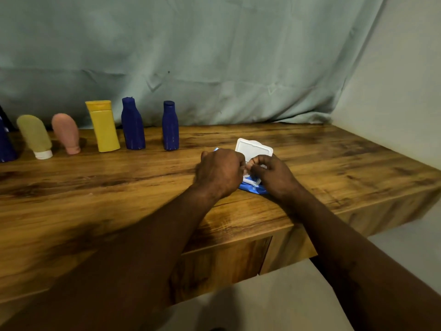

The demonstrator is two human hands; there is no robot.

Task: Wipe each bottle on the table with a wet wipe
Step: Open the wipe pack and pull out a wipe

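On the wooden tabletop [95, 187], right of the middle, lies a blue soft wet-wipe pack [253, 188], its white plastic flip lid [253, 148] standing open. The left grip [219, 173] is curled closed on the pack's left end. The right grip [274, 175] pinches at its opening; whether it has a wipe I cannot tell. Far left, in a row, stand a yellow plastic bottle [103, 126], two dark blue plastic bottles [133, 124] [170, 126], a pink tube [66, 133] and an olive tube [34, 137].

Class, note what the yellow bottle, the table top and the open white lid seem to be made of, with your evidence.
Yellow bottle: probably plastic, matte; even opaque colour, moulded cap seam.
Table top: wood or wood-look laminate, slightly glossy; grain streaks and soft reflections.
White lid: likely rigid plastic, smooth; thin moulded rim.
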